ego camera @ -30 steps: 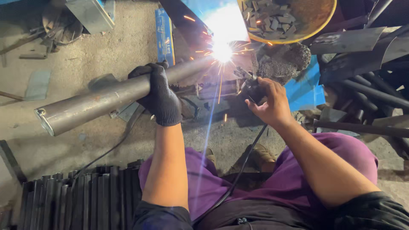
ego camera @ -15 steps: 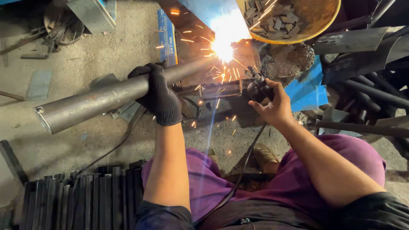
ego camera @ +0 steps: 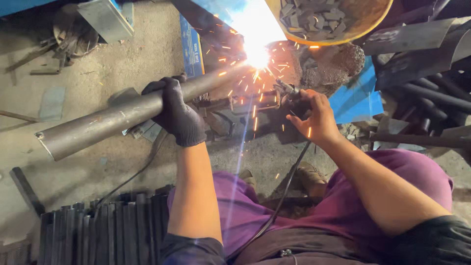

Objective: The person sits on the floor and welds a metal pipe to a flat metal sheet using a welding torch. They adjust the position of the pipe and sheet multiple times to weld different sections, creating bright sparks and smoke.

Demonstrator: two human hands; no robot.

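Item 1, left hand (ego camera: 177, 114): gloved in black, I saw it wrapped full around the pipe (ego camera: 122, 115) near mid-length, gripping tight. The pipe ran from an open cut end at lower left, over the floor (ego camera: 147, 54), up to the arc (ego camera: 256, 58) at upper centre. Its free end stood well apart from the bar stack (ego camera: 98, 230) below, with bare concrete between them.

Item 2, right hand (ego camera: 316, 118): bare, fingers closed on the electrode holder (ego camera: 289, 93), whose tip pointed at the arc. A cable (ego camera: 284, 196) dropped from it between my knees.

Item 3, surroundings: a yellow bowl (ego camera: 373, 22) of metal scraps sat just beyond the arc, nearly over it. Dark rods (ego camera: 427, 98) and plates crowded the right edge, close to my right wrist. A blue sheet (ego camera: 358, 98) lay under them. A grey box (ego camera: 105, 17) stood at the top left, well clear of the pipe. Open room lay mainly to the left of the pipe and below it.

Item 4, change from half a second before: the glare was larger and the sparks spread wider, falling toward my lap. Both grips looked unaltered; the pipe lay at about the same slant, and the right hand held the same place by the joint.
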